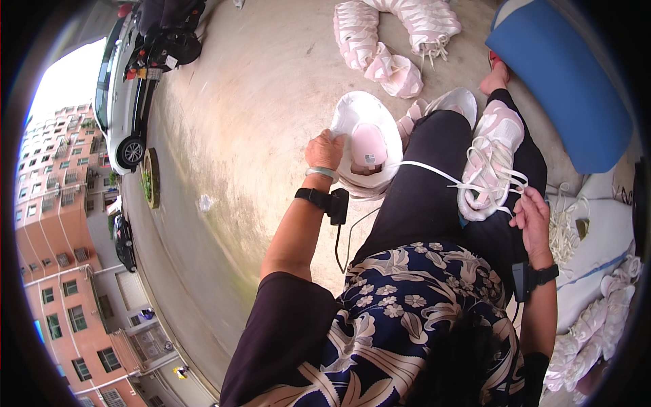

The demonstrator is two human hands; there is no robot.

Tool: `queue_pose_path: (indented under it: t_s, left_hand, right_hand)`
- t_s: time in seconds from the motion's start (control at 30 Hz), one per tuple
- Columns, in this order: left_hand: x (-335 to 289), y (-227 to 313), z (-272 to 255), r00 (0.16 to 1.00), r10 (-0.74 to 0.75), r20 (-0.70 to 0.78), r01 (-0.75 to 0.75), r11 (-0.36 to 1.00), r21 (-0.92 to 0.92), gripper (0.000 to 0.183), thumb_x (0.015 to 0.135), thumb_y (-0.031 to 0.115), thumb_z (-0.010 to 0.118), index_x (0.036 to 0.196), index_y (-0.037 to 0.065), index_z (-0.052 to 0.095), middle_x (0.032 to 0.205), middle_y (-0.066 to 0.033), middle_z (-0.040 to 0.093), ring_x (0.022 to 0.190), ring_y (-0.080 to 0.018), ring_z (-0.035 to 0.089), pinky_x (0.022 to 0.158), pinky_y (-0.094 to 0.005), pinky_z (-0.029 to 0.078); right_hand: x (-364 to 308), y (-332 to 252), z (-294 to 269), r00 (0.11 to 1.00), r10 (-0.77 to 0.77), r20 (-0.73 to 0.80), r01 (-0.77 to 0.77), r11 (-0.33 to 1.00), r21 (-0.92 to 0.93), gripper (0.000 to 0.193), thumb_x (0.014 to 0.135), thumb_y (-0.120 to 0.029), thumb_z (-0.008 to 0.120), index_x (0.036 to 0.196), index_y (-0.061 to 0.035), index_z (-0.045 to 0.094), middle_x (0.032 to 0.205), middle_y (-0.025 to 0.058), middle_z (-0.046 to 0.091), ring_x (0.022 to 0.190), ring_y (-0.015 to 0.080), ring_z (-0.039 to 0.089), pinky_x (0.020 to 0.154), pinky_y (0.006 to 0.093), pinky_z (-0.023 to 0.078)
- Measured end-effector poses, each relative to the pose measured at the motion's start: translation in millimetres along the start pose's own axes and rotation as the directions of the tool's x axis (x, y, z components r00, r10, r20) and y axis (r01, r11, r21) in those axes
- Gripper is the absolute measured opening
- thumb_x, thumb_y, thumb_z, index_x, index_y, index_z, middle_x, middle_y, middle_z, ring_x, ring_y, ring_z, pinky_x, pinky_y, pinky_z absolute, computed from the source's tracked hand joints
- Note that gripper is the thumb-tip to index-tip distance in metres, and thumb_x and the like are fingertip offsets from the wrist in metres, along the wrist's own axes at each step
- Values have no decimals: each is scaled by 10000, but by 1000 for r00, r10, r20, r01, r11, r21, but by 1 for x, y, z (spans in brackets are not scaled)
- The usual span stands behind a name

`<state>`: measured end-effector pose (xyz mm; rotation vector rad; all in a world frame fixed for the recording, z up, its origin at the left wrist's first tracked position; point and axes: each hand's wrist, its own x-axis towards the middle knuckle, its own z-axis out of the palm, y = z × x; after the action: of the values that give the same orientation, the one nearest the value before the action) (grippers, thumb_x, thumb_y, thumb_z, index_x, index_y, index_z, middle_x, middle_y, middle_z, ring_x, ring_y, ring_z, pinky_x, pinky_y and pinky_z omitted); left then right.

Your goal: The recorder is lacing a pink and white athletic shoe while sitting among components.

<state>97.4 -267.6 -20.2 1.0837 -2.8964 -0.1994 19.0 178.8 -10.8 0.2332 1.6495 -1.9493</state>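
A pink-and-white shoe (502,129) lies across the person's lap, mostly over the right leg of the dark trousers (420,169), its toe pointing away and its opening toward the body. A white lace (430,171) zigzags loosely over its front, with slack loops standing up on the right and one length stretching off to the left. The step in hand looks like lacing: the work seems partway along, since the loops are not yet drawn snug.

The right hand (534,217) is just beside the shoe, its grip a narrow pinch of thumb and fingertips on a loop of lace. The left hand (325,150) is well apart from the shoe, at the edge of a rounded white piece (356,108) with a pink oval patch (366,141). White lies against white there, so I cannot tell whether that grip has the rim, the lace end or neither.

The next move, I judge, calls for steadying the shoe and pulling the slack through evenly without twisting the lace.

Farther out, a tangle of loose laces (561,224) lies to the right, more shoes (597,325) are heaped behind it, and other pairs (356,34) sit on the concrete floor (258,102) ahead.
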Motion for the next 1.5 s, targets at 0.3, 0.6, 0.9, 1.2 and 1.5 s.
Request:
queue_pose_path:
  t_s: [0.3,0.6,0.9,1.2,1.5]
  left_hand:
    - [-7,17,-46,887,341,-312,-361,933,-8,275,786,287,606,611,97,511,552,-109,545,504,-321,544,431,-383,410]
    - [-33,38,-59,687,604,-404,-630,772,84,145,751,138,593,886,88,574,536,-52,542,476,-231,562,429,-332,438]
    - [-17,-2,-27,743,509,-434,-535,842,73,240,752,110,584,990,107,557,537,-46,522,473,-232,544,422,-348,427]
    - [-31,8,-43,848,440,-294,-482,872,-85,271,680,126,553,950,121,525,590,-30,523,551,-231,572,505,-354,457]
    - [-11,-3,-27,979,145,142,-62,880,-472,301,640,169,582,934,110,609,719,-155,603,701,-341,595,629,-438,470]
  right_hand:
    - [11,2,24,926,-345,155,321,500,-804,244,711,-141,661,874,8,557,498,108,479,403,228,448,429,361,361]
    - [10,8,16,944,-313,100,257,512,-819,215,736,-147,636,867,12,576,498,114,496,410,204,446,440,339,366]
    - [13,19,20,909,-388,150,316,411,-855,207,780,-153,610,886,16,556,501,120,416,437,206,367,448,359,326]
    - [26,30,-12,988,-109,106,149,831,-536,322,774,-41,579,1088,17,533,587,-50,451,474,14,319,409,203,235]
    - [50,38,-26,979,-37,199,126,882,-454,434,772,-6,534,1186,61,421,1008,117,572,748,104,526,611,205,392]
